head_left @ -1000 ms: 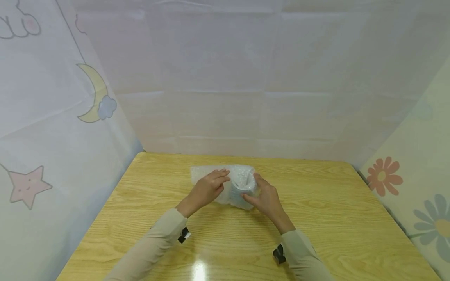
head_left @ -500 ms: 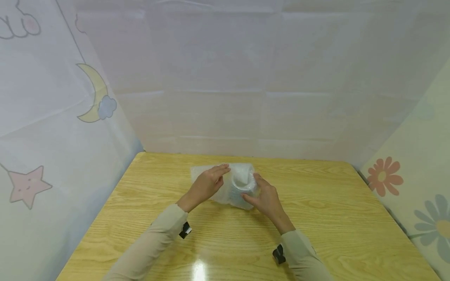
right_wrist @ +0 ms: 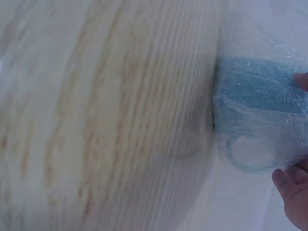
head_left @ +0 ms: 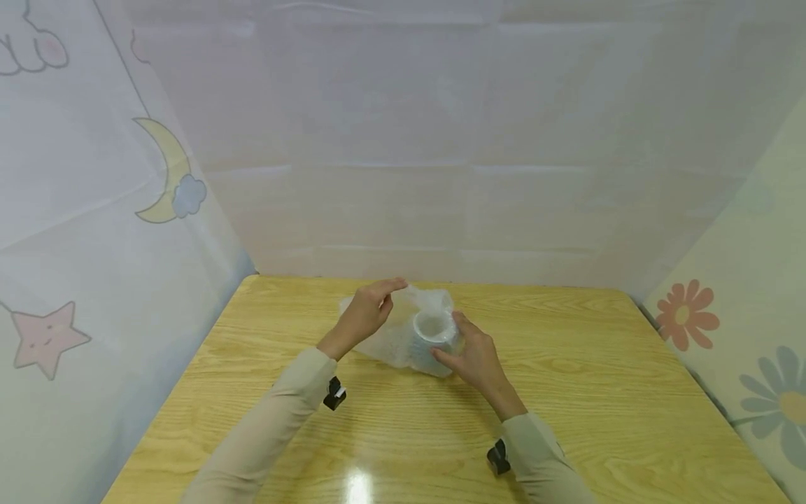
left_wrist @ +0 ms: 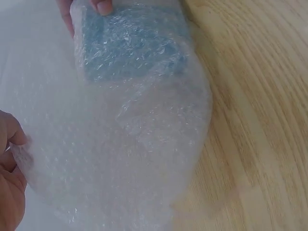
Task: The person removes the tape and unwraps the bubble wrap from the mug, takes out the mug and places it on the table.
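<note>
A blue mug [head_left: 425,348] with a white inside stands upright on the table, wrapped in clear bubble wrap [head_left: 385,343]. In the right wrist view the handle of the mug [right_wrist: 262,86] shows through the plastic. My right hand [head_left: 480,355] grips the wrapped mug from the right, thumb near the front and fingers behind. At the far left of it, my left hand [head_left: 363,316] pinches a raised edge of the wrap. The left wrist view shows the loose sheet of bubble wrap [left_wrist: 120,144] stretching from the mug to those pinching fingers.
The wooden table [head_left: 598,385] extends around both arms. A pale cloth backdrop [head_left: 403,140] stands behind the table, with printed side panels left and right. A small black device [head_left: 335,393] sits at the left wrist, another black device [head_left: 499,458] at the right.
My left hand has lifted and drawn the wrap's edge up and left, away from the mug's mouth. The white rim now shows fully. My right hand stays on the mug.
</note>
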### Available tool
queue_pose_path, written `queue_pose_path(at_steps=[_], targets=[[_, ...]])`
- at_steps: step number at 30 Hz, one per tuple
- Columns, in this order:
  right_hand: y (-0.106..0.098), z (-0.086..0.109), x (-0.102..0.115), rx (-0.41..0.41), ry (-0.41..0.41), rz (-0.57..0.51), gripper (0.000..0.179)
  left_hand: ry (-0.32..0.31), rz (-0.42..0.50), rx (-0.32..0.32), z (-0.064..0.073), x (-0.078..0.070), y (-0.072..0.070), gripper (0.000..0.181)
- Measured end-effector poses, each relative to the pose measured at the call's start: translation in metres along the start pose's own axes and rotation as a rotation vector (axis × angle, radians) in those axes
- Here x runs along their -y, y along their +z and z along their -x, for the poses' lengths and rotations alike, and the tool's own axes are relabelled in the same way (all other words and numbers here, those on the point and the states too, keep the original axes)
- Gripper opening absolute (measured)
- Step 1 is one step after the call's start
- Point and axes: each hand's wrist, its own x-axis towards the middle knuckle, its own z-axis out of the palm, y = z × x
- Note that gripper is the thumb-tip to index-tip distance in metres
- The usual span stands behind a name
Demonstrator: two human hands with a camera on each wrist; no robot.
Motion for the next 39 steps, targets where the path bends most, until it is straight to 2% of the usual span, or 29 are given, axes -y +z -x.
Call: queue_pose_path(at_steps=[6, 10, 16, 19, 26, 33, 36, 39], targets=[[0.0, 0.0, 0.0, -0.003, 0.003, -0.008, 0.085, -0.087, 0.042, -0.011, -0.008, 0.007, -0.002, 0.035], [0.0, 0.0, 0.0, -0.012, 0.006, -0.003, 0.086, -0.171, 0.086, -0.005, -0.013, 0.013, -0.005, 0.034], [0.002, 0.0, 0.0, -0.018, 0.012, -0.009, 0.085, -0.369, 0.19, 0.056, -0.019, 0.023, -0.013, 0.035], [0.002, 0.0, 0.001, -0.013, 0.019, -0.011, 0.086, -0.441, 0.241, 0.089, -0.023, 0.025, -0.018, 0.034], [0.002, 0.001, 0.001, -0.014, 0.021, -0.008, 0.086, -0.509, 0.306, 0.14, -0.024, 0.026, -0.026, 0.036], [0.003, 0.002, 0.0, -0.045, -0.008, -0.013, 0.087, -0.521, 0.352, 0.159, -0.013, 0.033, -0.033, 0.043], [0.003, 0.002, 0.0, -0.053, -0.021, -0.018, 0.086, -0.526, 0.346, 0.215, -0.007, 0.037, -0.038, 0.047], [0.003, 0.002, -0.001, -0.049, -0.017, -0.018, 0.086, -0.51, 0.327, 0.307, 0.0, 0.042, -0.044, 0.053]])
